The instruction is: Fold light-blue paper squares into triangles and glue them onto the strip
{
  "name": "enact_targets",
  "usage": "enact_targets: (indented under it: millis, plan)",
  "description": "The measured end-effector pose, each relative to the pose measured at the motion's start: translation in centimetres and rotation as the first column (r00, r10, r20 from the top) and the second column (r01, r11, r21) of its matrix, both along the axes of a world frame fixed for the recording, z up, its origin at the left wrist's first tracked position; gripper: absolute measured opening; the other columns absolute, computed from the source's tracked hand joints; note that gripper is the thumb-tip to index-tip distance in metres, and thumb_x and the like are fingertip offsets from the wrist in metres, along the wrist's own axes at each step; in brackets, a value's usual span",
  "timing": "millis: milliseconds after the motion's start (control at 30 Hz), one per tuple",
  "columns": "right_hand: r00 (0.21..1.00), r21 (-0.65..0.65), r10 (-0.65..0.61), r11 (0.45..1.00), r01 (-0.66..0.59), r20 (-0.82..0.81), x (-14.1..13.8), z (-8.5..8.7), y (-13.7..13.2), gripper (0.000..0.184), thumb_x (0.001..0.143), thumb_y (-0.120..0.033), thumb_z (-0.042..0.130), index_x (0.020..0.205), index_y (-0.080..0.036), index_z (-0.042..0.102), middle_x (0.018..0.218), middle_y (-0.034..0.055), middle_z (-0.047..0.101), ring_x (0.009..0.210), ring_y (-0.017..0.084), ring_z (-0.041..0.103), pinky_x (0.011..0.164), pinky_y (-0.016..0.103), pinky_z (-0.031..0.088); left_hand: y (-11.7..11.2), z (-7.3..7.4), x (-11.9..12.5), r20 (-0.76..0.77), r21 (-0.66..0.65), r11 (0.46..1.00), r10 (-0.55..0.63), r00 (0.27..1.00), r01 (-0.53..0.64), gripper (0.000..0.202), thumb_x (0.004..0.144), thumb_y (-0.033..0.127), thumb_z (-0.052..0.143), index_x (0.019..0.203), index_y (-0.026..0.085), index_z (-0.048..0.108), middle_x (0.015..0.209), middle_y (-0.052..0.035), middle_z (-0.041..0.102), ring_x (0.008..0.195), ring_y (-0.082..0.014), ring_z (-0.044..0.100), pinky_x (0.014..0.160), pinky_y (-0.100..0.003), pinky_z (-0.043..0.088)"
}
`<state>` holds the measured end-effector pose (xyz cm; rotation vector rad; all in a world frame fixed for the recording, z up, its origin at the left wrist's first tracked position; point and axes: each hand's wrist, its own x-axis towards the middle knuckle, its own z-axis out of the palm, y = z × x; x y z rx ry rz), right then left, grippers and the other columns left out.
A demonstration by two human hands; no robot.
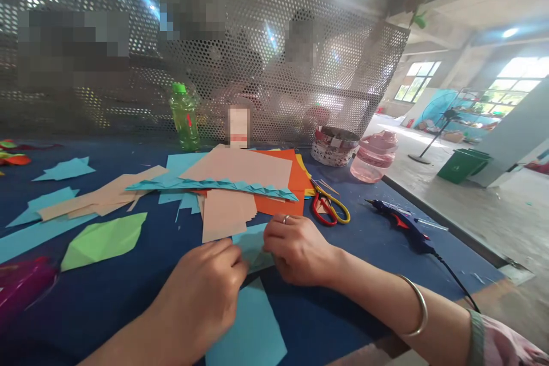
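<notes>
Between my two hands is a piece of blue paper (254, 243), gripped at its sides. My left hand (210, 280) is closed on its left edge, with the fingertips partly hidden. Curled fingers of my right hand (300, 249) pinch its right side. Below them lies another blue sheet (249, 329), flat on the table. Just beyond my hands are pale pink paper strips (229, 214), an orange sheet (295, 174) and a long folded blue strip (214, 185) with a zigzag edge, resting across a pale pink sheet (244, 166).
Scissors (330, 206) and a glue gun (403, 223) with a cord lie to the right. A pink bottle (375, 157), a round container (334, 146) and a green bottle (184, 117) stand at the back before a perforated metal screen (257, 57). Green paper (105, 237) lies left.
</notes>
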<state>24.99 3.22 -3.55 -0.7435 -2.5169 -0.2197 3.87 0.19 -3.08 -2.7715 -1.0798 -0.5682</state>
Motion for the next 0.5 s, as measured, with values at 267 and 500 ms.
enact_targets:
  millis: [267, 500]
  plan:
    - [0.771, -0.263, -0.631, 0.761, 0.593, -0.088, 2.7, 0.7, 5.3, 0.025, 0.098, -0.026, 0.049, 0.112, -0.015, 0.066, 0.115, 0.0142, 0.067, 0.101, 0.025, 0.062, 0.091, 0.039, 0.046, 2.1, 0.7, -1.3, 0.236, 0.061, 0.998, -0.019, 0.972, 0.005, 0.041, 0.088, 0.004, 0.037, 0.097, 0.017, 0.074, 0.096, -0.0065, 0.076, 0.091, -0.0204, 0.069, 0.076, -0.033, 0.056]
    - [0.722, -0.353, -0.692, 0.677, 0.646, -0.003, 3.2, -0.3, 7.8, 0.03, 0.098, -0.039, 0.051, 0.096, -0.015, 0.069, 0.103, 0.0155, 0.066, 0.101, 0.028, 0.062, 0.09, 0.043, 0.044, 2.4, 1.3, -1.6, 0.233, -0.03, 0.998, 0.052, 0.971, -0.046, 0.045, 0.09, 0.009, 0.033, 0.101, 0.015, 0.076, 0.101, -0.008, 0.077, 0.097, -0.0213, 0.071, 0.081, -0.034, 0.059]
